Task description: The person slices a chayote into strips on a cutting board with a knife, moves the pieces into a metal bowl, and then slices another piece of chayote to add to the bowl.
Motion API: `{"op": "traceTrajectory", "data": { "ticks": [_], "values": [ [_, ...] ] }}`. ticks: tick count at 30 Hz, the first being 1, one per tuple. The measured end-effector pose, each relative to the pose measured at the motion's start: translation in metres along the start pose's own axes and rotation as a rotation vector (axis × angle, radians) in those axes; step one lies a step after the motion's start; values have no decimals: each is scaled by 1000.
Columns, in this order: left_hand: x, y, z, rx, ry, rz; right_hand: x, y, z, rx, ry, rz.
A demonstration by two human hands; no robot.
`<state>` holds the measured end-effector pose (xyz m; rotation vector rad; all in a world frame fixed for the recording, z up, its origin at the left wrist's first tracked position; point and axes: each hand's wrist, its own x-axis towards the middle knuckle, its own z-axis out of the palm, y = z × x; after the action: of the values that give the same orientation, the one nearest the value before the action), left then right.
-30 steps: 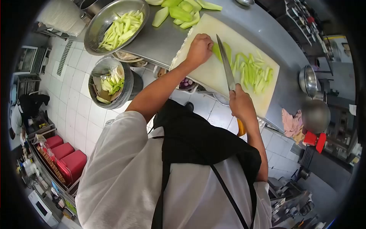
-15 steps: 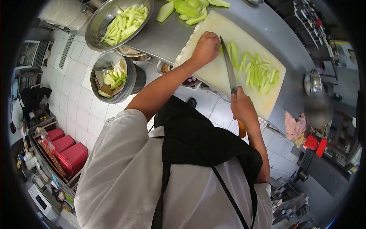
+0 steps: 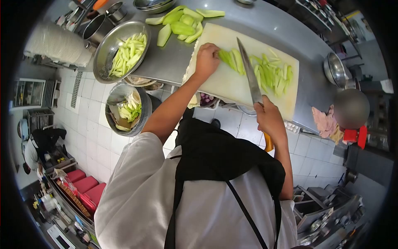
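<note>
My right hand [image 3: 270,118] is closed around the handle of a long kitchen knife [image 3: 250,74], whose orange end shows below the fist. Its blade slants across the white cutting board [image 3: 217,35], between two groups of pale-green vegetable. On the left are thick slices [image 3: 233,60]; on the right lies a pile of cut sticks [image 3: 275,76]. My left hand [image 3: 208,62] rests on the board with its fingers curled at the left end of the slices, partly hiding what they grip. Larger peeled pieces [image 3: 182,27] lie on the steel counter beyond the board.
A metal colander [image 3: 100,62] with cut sticks stands at the counter's left. Below it is a bin [image 3: 145,106] with scraps. Metal bowls [image 3: 335,68] and a pink cloth [image 3: 325,122] sit at right. Another person [image 3: 41,141] is far left.
The view has shifted, bringing more of the counter's far left into sight. My left hand has drawn away from the blade, and more of the slices show between them. The knife stays in my right hand.
</note>
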<state>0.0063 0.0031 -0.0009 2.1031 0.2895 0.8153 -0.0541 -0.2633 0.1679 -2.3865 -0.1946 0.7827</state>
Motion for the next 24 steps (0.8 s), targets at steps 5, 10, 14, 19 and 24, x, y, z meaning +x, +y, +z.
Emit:
{"op": "traceTrajectory", "data": {
  "ticks": [5,10,14,19,24],
  "values": [
    [2,32,4,74,-126,270,-22,45,-19,188,69,83],
    [1,55,32,139,-336,492,-36,72,-22,253,93,180],
    [0,43,35,242,-452,478,-45,88,-17,305,105,160],
    [0,31,10,288,-476,550,-48,106,-10,320,121,136],
    [-2,25,-11,311,-483,537,-50,105,-9,271,101,148]
  ]
}}
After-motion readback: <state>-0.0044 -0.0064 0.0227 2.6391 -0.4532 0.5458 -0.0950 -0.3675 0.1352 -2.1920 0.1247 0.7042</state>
